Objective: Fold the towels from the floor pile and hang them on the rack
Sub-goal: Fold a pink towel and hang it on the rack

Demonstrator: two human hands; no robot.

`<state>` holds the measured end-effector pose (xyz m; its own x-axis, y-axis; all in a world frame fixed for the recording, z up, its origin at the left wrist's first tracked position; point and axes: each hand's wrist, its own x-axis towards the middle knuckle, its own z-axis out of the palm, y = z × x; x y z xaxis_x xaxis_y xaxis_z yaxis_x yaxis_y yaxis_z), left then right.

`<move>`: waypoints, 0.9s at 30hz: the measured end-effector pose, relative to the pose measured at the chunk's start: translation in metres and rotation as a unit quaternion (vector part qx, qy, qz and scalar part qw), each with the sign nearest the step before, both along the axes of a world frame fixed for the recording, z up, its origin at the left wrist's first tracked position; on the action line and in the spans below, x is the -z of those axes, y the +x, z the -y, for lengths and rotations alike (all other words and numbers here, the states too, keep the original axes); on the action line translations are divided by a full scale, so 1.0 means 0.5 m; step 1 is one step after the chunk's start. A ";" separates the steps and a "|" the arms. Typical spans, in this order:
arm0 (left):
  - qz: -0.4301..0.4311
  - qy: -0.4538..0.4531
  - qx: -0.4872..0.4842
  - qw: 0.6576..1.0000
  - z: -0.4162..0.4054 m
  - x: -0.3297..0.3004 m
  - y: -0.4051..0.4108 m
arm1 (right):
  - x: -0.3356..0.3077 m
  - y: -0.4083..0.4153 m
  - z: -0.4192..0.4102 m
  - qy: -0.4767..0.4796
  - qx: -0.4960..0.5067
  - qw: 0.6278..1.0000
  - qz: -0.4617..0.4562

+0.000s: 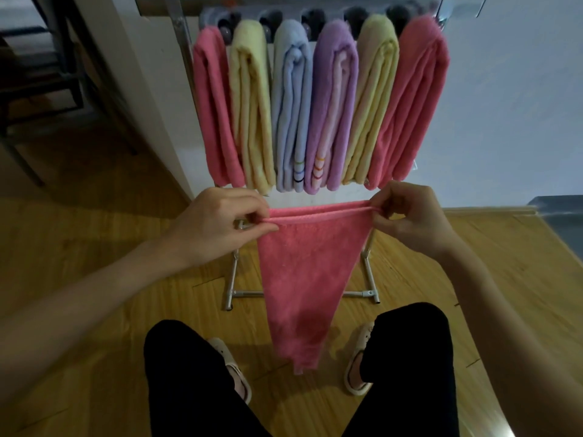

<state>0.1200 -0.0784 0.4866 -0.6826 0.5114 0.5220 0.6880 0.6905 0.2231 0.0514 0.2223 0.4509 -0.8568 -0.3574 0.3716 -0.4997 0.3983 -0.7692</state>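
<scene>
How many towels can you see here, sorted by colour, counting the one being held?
Pink: 3, two on the rack and the held towel
Yellow: 2
Blue: 1
Purple: 1
Total: 7

Both arms reach forward. The left hand (217, 225) and right hand (410, 216) are level, well apart, thumbs and curled fingers pinching the towel (312, 266) edge.

Pink towel (310, 263) between both hands, seemingly doubled.
</scene>
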 end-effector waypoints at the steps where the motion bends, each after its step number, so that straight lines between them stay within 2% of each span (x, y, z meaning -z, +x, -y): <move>1: 0.008 0.022 0.002 1.000 -0.003 0.000 0.004 | 0.000 0.000 0.002 -0.011 0.003 1.000 -0.001; 8: 0.079 0.083 -0.021 0.993 -0.014 0.005 0.029 | -0.001 0.006 0.030 -0.070 0.038 0.997 -0.024; 14: 0.189 -0.012 0.038 0.981 -0.016 -0.008 0.038 | 0.014 0.007 0.063 -0.046 0.059 0.995 -0.062; 20: 0.288 -0.166 0.073 0.940 -0.014 -0.026 0.037 | 0.018 0.009 0.092 -0.041 0.030 0.997 -0.065; 23: 0.240 -0.220 0.119 0.938 -0.010 -0.014 0.032 | 0.022 0.010 0.102 -0.035 0.026 0.997 -0.059; 27: 0.063 -0.274 0.169 0.945 -0.021 -0.002 0.031 | 0.030 0.009 0.111 -0.024 0.021 0.998 -0.054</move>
